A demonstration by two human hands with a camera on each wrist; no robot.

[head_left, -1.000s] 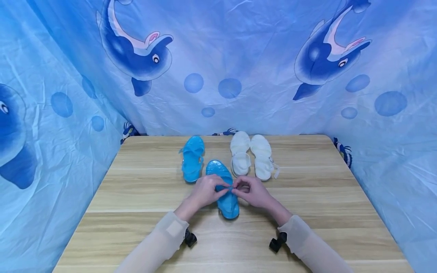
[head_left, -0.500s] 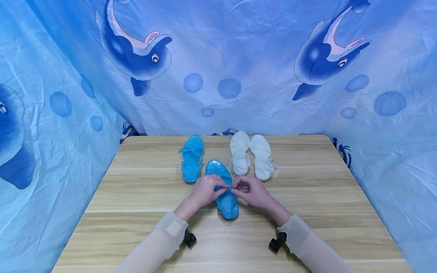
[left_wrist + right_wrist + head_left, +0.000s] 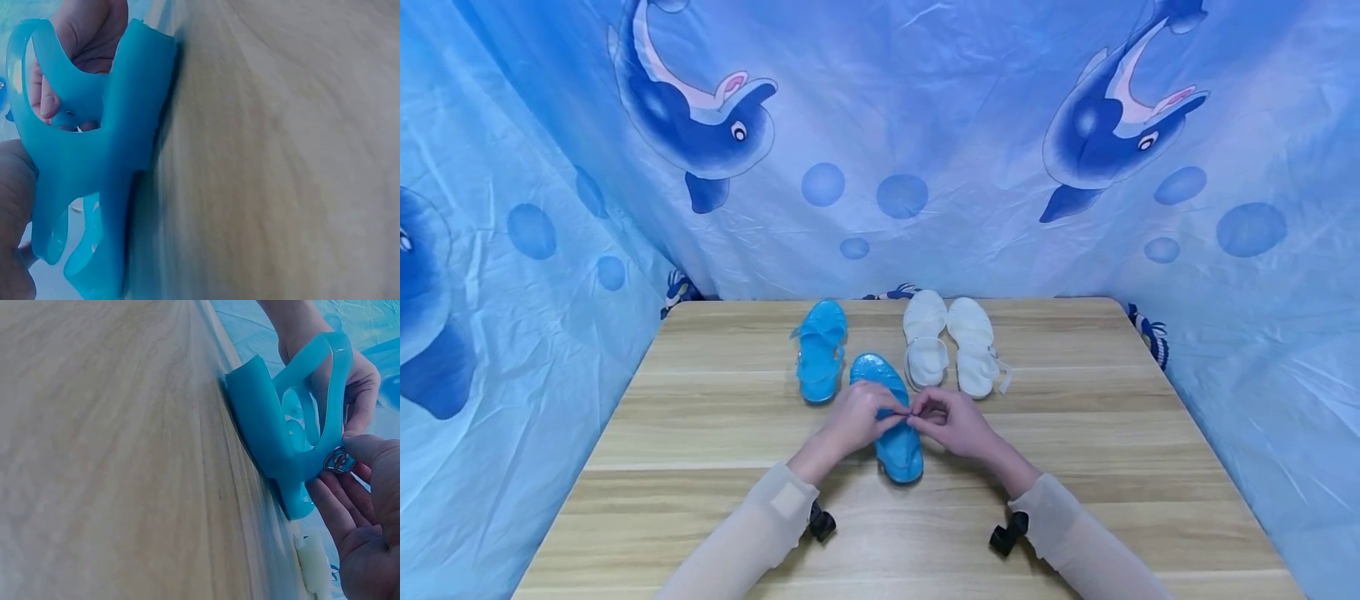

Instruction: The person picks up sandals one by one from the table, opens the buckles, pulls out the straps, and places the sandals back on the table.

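Note:
A blue jelly sandal [image 3: 898, 460] stands on the table between my two hands, its heel end towards me. My left hand [image 3: 859, 417] pinches its ankle strap from the left, thumb against forefinger. From the right, my right hand [image 3: 953, 422] pinches the strap at its metal buckle [image 3: 339, 460], which shows clearly in the right wrist view. The fingertips of both hands meet over the sandal. In the left wrist view the sandal's heel [image 3: 140, 87] and straps fill the left side. How far the strap is through the buckle is hidden by the fingers.
The other blue sandal [image 3: 822, 354] lies behind to the left, its strap hanging out. Two white sandals [image 3: 973, 346] sit side by side near the back edge of the wooden table [image 3: 700, 400]. A dolphin-printed cloth [image 3: 880, 100] hangs around the table.
My left fingertips have moved slightly right, close against the right ones. The right hand keeps its grip at the buckle, and the sandals stay in place.

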